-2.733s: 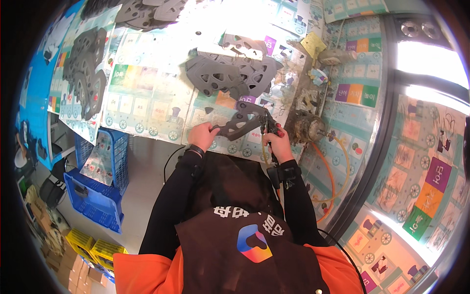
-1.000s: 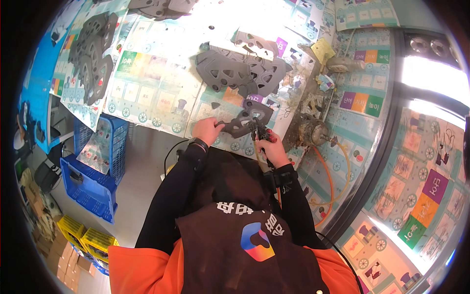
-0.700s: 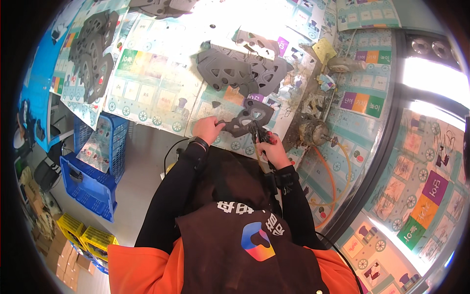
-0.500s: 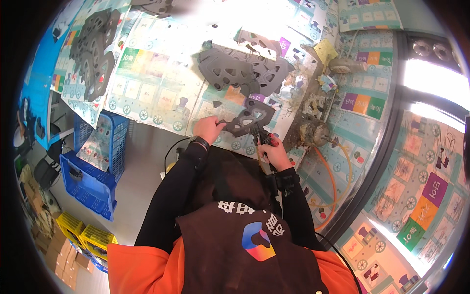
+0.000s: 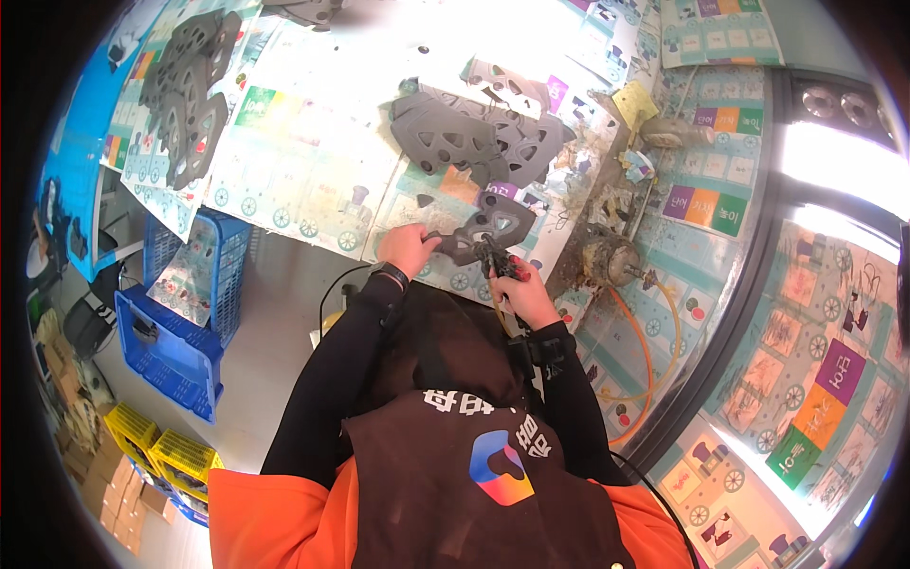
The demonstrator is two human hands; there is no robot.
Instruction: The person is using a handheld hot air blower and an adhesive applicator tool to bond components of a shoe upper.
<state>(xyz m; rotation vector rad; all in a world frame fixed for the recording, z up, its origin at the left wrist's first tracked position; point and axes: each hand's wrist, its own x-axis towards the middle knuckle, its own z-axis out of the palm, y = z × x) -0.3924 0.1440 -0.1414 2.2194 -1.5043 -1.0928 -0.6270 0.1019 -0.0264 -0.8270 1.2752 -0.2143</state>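
Observation:
My left hand [image 5: 408, 250] pinches the left end of a dark grey piece with cut-outs [image 5: 502, 216], which looks like a shoe upper. The piece is held over the near edge of the table. In my right hand [image 5: 527, 296] is a black and red gun-shaped tool [image 5: 502, 262]. The tool's front end reaches up to the piece and covers part of its middle; whether the two touch, I cannot tell. Just beyond lies a pile of similar grey pieces [image 5: 474, 135], with a small dark scrap [image 5: 424, 200] nearer to me.
More grey pieces [image 5: 187, 104] lie at the table's left. Blue crates [image 5: 171, 356] stand on the floor at left, yellow baskets [image 5: 185, 460] below them. On the right are a grimy round fixture [image 5: 611, 258], an orange hose [image 5: 650, 356] and a window frame [image 5: 758, 218].
The tool has moved a little up and left, over the middle of the held piece. My left hand keeps its grip, nearly in place. The view has shifted slightly.

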